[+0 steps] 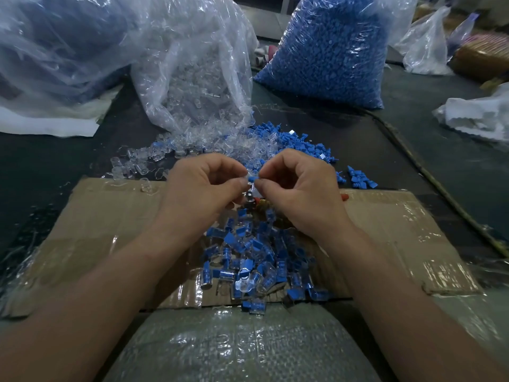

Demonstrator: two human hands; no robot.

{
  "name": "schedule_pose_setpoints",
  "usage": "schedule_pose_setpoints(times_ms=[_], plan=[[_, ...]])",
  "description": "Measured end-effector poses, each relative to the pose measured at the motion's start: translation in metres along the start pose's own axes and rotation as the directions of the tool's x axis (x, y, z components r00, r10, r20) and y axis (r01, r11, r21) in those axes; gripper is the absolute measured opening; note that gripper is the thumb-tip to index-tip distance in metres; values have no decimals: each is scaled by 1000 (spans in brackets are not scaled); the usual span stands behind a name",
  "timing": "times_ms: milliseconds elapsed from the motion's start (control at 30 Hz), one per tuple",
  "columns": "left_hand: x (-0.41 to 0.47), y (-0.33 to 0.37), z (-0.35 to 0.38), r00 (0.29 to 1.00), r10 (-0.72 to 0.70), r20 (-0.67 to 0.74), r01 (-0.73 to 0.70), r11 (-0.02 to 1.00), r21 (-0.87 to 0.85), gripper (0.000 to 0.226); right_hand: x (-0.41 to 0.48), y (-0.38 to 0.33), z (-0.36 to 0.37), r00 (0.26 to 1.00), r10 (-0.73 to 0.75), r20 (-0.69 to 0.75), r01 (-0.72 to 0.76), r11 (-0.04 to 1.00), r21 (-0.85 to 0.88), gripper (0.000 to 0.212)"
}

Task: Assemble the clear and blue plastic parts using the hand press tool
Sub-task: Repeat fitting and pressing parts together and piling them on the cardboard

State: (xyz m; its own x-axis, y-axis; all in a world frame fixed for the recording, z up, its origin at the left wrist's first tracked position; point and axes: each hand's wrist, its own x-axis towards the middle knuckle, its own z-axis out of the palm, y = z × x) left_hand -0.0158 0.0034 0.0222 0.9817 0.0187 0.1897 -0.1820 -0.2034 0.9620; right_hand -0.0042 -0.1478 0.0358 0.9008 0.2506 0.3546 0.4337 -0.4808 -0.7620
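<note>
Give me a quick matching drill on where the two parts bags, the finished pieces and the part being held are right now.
Things:
1. blue-parts bag
2. clear-parts bag
3. assembled pieces
4. small blue part

Places:
A. heaped on the cardboard, between the forearms
B. pinched between the left hand and right hand
C. far side of the table, right of centre
D. far side, left of centre, its mouth spilling towards the person

Pairs: 1-C, 2-D, 3-A, 4-B

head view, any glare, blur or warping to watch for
Head view: dim bluish light; glare on the taped cardboard and clear bag; edges bend from the wide lens; near forearms soft; left hand and right hand pinching the blue part look sharp.
</note>
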Motion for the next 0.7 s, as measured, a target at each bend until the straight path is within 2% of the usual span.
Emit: schedule_pose_setpoints(times_ms=[167,300,500,700], plan=[[-2,2,1,1000,16,26,-16,1000,-6,19,0,1,2,999,-36,-3,36,999,5,22],[-1,4,-2,998,-37,41,41,994,-104,17,-1,2,2,999,-46,24,45,999,19,21],[-1,7,-4,992,-86,97,104,973,-205,8,-2,2,0,994,-81,71,69,986,153,20],[3,7,-4,979,-166,116,193,940,-282,15,-1,7,-1,984,-152,92,132,973,189,32]])
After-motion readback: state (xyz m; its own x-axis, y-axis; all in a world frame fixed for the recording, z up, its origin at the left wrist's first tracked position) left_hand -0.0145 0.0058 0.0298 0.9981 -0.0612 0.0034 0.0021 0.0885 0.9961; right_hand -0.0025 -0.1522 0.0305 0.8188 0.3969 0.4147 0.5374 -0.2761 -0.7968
